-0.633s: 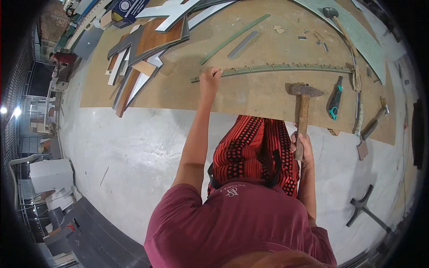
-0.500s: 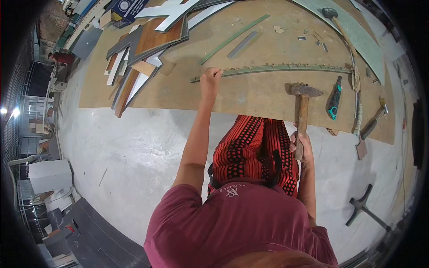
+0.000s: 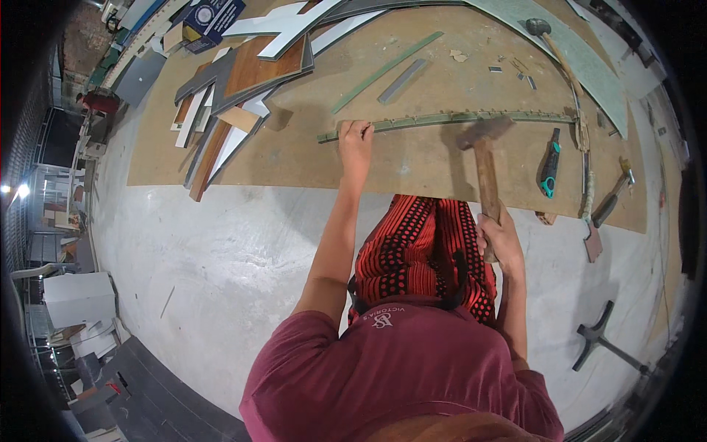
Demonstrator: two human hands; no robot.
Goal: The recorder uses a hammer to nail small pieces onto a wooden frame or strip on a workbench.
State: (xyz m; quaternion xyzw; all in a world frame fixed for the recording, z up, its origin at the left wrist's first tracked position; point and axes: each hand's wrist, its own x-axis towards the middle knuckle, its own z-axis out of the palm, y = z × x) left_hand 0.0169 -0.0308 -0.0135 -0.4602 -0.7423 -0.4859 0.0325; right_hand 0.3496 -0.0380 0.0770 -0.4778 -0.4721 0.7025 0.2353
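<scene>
While right (image 3: 504, 239) grips hammer (image 3: 486, 166), left (image 3: 356, 144) seemingly touches strip (image 3: 420, 121)

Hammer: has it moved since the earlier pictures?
Yes: the hammer head has shifted left, away from the utility knife, and up the picture toward the green strip.

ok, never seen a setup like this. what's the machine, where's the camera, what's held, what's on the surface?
No machine: these are a person's bare hands. The view looks down from the left of two fisheye cameras worn on the head, so straight edges bend.

The right hand grips a hammer by its wooden handle; its head is blurred. The left hand is at a long green strip, near its left end; the exact grip is unclear.

Also on the brown work surface: a utility knife, a black-headed mallet and, left, piled board pieces.
</scene>
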